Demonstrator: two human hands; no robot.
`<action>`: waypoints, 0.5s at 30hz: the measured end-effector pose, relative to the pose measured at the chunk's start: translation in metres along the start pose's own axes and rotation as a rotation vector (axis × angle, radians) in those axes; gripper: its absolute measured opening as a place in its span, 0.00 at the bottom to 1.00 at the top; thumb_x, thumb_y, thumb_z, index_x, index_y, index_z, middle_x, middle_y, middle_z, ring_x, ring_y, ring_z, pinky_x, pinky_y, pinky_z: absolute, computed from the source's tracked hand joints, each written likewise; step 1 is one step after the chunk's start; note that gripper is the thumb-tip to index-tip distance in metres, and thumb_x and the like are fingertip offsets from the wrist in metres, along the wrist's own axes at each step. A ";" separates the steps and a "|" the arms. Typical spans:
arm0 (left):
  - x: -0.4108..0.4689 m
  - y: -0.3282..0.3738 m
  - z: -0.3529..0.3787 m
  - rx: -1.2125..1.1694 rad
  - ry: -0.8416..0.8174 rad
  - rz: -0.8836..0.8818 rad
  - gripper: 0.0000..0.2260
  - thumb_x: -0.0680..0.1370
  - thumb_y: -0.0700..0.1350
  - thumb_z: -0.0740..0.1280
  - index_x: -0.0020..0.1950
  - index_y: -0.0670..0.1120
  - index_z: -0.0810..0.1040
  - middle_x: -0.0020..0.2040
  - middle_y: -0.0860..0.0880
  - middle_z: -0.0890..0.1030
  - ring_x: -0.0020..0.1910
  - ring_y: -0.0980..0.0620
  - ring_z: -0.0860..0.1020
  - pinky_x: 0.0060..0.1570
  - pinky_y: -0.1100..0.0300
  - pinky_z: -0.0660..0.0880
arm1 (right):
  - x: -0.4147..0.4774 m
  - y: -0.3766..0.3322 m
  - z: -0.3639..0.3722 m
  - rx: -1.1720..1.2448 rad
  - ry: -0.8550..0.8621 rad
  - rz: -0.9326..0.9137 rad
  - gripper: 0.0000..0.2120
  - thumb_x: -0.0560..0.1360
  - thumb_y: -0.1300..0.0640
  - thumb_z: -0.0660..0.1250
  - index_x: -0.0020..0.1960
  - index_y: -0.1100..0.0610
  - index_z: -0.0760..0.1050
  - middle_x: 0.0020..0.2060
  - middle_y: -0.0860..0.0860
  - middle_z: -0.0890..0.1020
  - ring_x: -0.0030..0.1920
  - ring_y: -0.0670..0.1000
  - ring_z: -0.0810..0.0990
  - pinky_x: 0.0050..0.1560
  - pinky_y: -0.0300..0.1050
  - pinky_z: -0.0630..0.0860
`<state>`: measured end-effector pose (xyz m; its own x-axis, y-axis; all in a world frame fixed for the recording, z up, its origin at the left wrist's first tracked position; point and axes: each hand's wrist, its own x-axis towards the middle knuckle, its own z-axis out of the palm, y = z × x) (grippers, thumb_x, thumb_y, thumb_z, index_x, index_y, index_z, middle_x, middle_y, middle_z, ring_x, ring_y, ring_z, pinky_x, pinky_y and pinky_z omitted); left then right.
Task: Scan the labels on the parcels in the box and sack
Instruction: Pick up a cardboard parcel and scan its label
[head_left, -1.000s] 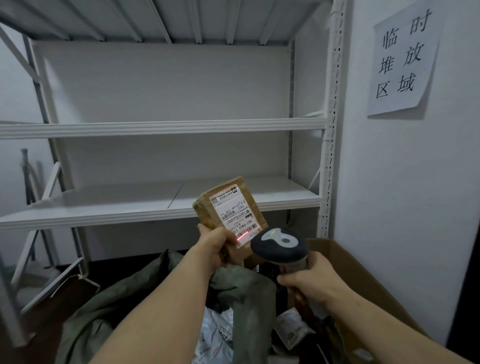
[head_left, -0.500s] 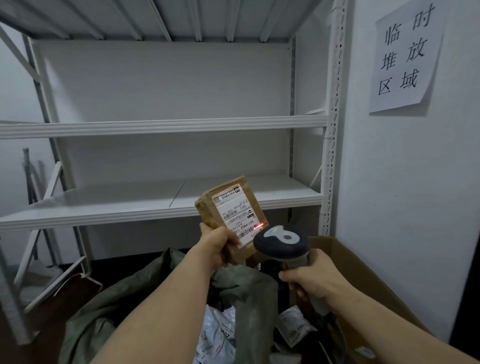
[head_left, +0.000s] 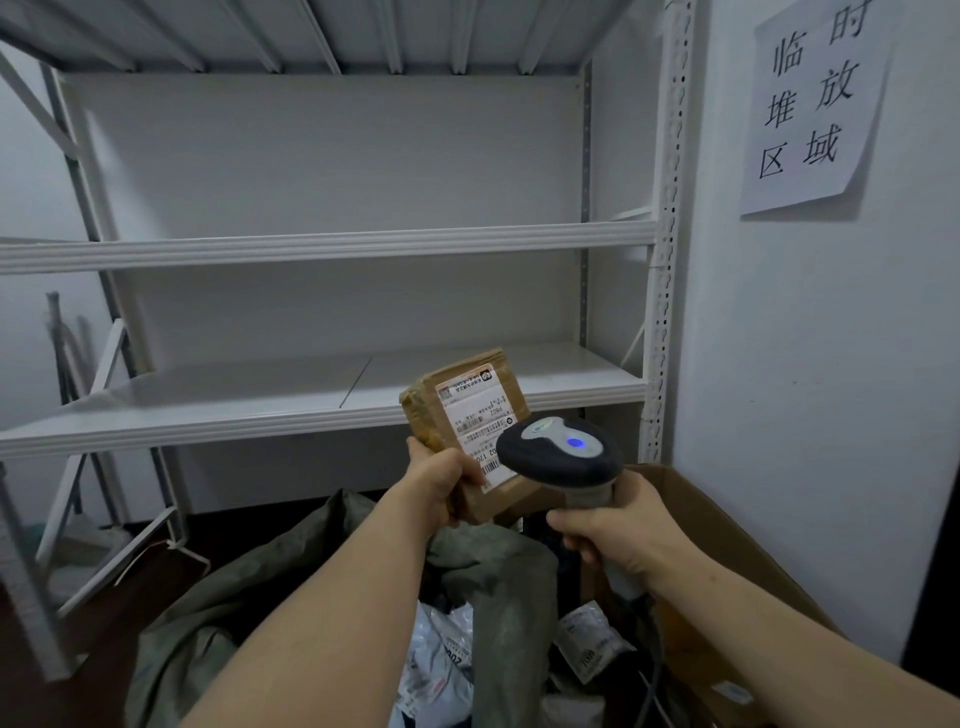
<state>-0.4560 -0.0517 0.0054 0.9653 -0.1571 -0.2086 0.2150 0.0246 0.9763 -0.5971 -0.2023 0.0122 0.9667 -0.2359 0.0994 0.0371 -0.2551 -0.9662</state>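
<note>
Cardboard parcel (head_left: 470, 421) — flat, taped, white-labelled

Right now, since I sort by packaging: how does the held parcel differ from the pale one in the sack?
The brown parcel is a stiff taped carton; the pale parcel is a crinkled soft bag. The brown parcel is held up by the left hand before the scanner; the pale parcel lies low in the green sack. Both carry printed labels.

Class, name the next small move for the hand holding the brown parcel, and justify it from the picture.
Probably the left hand should set the brown parcel aside: the scanner in the right hand shows a blue light, perhaps a completed read, and more parcels wait in the sack.
</note>
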 end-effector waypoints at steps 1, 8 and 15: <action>0.001 -0.001 0.000 0.003 0.001 -0.004 0.32 0.67 0.27 0.64 0.64 0.50 0.60 0.52 0.44 0.72 0.47 0.41 0.73 0.46 0.39 0.76 | 0.000 0.000 0.000 0.005 -0.002 0.001 0.06 0.70 0.68 0.70 0.47 0.65 0.77 0.27 0.55 0.78 0.23 0.48 0.72 0.26 0.38 0.72; 0.000 -0.001 0.002 0.011 0.012 -0.014 0.32 0.68 0.27 0.65 0.66 0.49 0.59 0.52 0.44 0.73 0.46 0.41 0.73 0.48 0.39 0.76 | 0.003 0.005 0.000 -0.001 -0.006 0.001 0.06 0.70 0.67 0.71 0.46 0.64 0.76 0.27 0.54 0.78 0.23 0.46 0.73 0.26 0.38 0.73; 0.021 -0.028 -0.037 -0.081 0.266 -0.260 0.40 0.65 0.43 0.74 0.73 0.50 0.59 0.56 0.40 0.78 0.49 0.38 0.79 0.45 0.37 0.76 | 0.011 0.028 0.001 0.073 0.105 0.072 0.05 0.70 0.66 0.71 0.44 0.64 0.76 0.26 0.56 0.78 0.21 0.48 0.71 0.25 0.41 0.71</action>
<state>-0.4362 -0.0196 -0.0283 0.8793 0.0929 -0.4671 0.4588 0.0977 0.8831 -0.5849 -0.2112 -0.0135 0.9360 -0.3486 0.0497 -0.0095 -0.1662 -0.9860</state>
